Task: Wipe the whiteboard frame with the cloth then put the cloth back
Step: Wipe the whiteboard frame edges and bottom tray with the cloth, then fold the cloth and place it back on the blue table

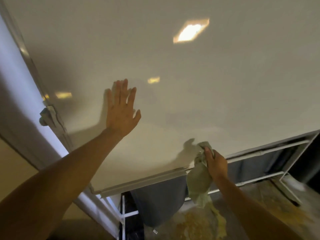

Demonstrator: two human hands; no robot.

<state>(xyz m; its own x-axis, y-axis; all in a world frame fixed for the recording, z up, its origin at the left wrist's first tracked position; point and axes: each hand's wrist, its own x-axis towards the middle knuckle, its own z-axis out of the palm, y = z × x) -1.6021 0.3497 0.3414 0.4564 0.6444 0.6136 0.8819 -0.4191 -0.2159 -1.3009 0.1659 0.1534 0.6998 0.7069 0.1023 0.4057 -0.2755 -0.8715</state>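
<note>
A large whiteboard fills most of the view, tilted, with a grey metal frame along its lower edge and another strip up the left side. My left hand lies flat on the board surface, fingers spread, holding nothing. My right hand grips a crumpled grey-green cloth pressed against the lower frame edge. The cloth hangs down below the frame.
Below the board stands its white metal stand with crossbars and a foot at the right. A dark grey fabric shape hangs behind the stand. The floor is mottled stone. A pale wall runs along the left.
</note>
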